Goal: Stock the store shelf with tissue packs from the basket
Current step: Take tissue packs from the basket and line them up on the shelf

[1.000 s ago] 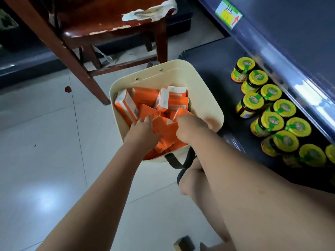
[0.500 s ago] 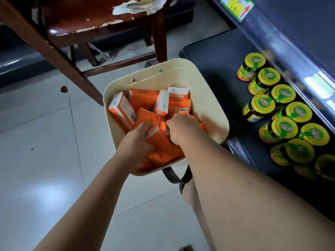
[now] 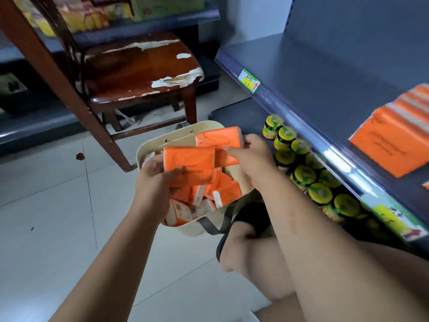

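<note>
A cream basket (image 3: 185,131) stands on the floor with several orange tissue packs (image 3: 222,189) loose inside. My left hand (image 3: 153,182) grips one orange tissue pack (image 3: 188,163) lifted above the basket. My right hand (image 3: 250,152) grips a second orange tissue pack (image 3: 218,140) just behind and right of the first. On the dark grey shelf (image 3: 325,73) at the right, a stack of orange tissue packs (image 3: 392,140) lies flat.
A worn wooden chair (image 3: 139,68) stands behind the basket. Several yellow-lidded jars (image 3: 301,173) fill the bottom shelf under the grey shelf edge with its price tags (image 3: 249,83). My bent knee (image 3: 246,249) is beside the basket. Pale tiled floor (image 3: 46,228) spreads left.
Both hands have come up out of the basket, each with an orange pack. The view has tilted up, showing the shelf and its stacked packs.
</note>
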`<state>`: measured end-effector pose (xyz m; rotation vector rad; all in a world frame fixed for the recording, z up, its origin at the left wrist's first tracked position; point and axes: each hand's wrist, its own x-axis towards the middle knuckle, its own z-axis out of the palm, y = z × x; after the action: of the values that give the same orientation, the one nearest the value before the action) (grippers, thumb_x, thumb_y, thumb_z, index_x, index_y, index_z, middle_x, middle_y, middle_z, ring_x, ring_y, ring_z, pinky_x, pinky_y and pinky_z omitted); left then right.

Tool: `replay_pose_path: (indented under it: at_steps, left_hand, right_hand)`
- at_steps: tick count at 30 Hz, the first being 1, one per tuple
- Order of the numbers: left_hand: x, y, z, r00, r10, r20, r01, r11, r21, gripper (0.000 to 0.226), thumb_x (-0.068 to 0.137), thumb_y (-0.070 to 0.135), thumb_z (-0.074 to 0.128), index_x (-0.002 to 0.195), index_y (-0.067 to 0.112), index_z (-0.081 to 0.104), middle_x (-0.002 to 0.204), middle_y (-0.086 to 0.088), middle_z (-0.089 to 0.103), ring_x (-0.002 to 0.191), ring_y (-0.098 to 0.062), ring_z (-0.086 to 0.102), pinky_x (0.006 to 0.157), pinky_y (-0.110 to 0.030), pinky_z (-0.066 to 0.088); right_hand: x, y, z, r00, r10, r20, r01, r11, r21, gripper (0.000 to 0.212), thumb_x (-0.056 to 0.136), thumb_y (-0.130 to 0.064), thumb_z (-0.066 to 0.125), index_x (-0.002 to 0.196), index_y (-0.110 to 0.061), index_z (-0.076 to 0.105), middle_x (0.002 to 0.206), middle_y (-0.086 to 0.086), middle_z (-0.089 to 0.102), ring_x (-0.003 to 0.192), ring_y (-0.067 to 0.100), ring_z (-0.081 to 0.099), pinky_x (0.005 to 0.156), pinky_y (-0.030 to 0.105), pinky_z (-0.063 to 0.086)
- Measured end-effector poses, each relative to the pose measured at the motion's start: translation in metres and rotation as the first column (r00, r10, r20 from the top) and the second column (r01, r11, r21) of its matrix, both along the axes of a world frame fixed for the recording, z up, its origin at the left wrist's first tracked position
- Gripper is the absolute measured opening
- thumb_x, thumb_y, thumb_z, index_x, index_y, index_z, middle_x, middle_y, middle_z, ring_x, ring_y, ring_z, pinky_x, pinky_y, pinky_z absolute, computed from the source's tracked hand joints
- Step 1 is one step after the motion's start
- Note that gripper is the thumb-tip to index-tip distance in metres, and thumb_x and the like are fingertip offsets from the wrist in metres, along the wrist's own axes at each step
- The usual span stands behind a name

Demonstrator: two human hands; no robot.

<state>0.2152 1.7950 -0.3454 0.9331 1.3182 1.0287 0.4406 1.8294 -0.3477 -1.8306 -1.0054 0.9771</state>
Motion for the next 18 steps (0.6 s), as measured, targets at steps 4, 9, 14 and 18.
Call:
replay_pose_path:
  at_steps: [4,9,14,18]
  left_hand:
    - [0.024,-0.005,0.033,0.994,0.032,0.104,-0.034,0.999,0.012,0.042,0.089,0.002,0.073,0.122,0.026,0.064,0.114,-0.002,0.076,0.102,-0.027,0.076,0.088,-0.049,0.061]
    - [0.056,-0.016,0.074,0.960,0.048,0.278,-0.049,0.999,-0.001,0.044,0.087,0.003,0.076,0.127,0.016,0.063,0.114,-0.008,0.077,0.103,-0.026,0.076,0.088,-0.039,0.060]
    - [0.085,-0.028,0.116,0.896,-0.011,0.444,-0.027,0.996,0.080,0.046,0.086,0.012,0.081,0.127,0.003,0.061,0.119,-0.014,0.075,0.106,-0.027,0.074,0.097,-0.043,0.057]
    - [0.117,-0.040,0.143,0.870,-0.227,0.437,0.123,0.960,0.253,0.035,0.090,0.018,0.076,0.121,0.008,0.062,0.115,-0.016,0.066,0.107,-0.031,0.063,0.104,-0.051,0.049]
  right_hand:
    - [0.018,-0.030,0.034,0.971,-0.185,-0.149,0.200,0.975,0.094,0.045,0.059,-0.044,0.082,0.095,-0.022,0.069,0.091,-0.005,0.075,0.082,0.018,0.072,0.080,0.045,0.062]
    - [0.028,-0.058,0.072,0.906,-0.307,-0.290,0.369,0.910,0.188,0.054,0.060,-0.039,0.079,0.112,-0.035,0.064,0.108,-0.005,0.072,0.095,0.021,0.071,0.079,0.041,0.060]
    - [0.035,-0.101,0.115,0.945,-0.267,-0.188,0.324,0.844,0.428,0.083,0.076,-0.029,0.071,0.145,-0.059,0.036,0.123,-0.005,0.068,0.106,0.014,0.067,0.091,0.035,0.056]
    - [0.060,-0.139,0.141,0.953,-0.273,-0.132,0.299,0.783,0.546,0.061,0.082,-0.014,0.070,0.131,-0.047,0.056,0.116,-0.002,0.067,0.099,0.008,0.066,0.082,0.029,0.056]
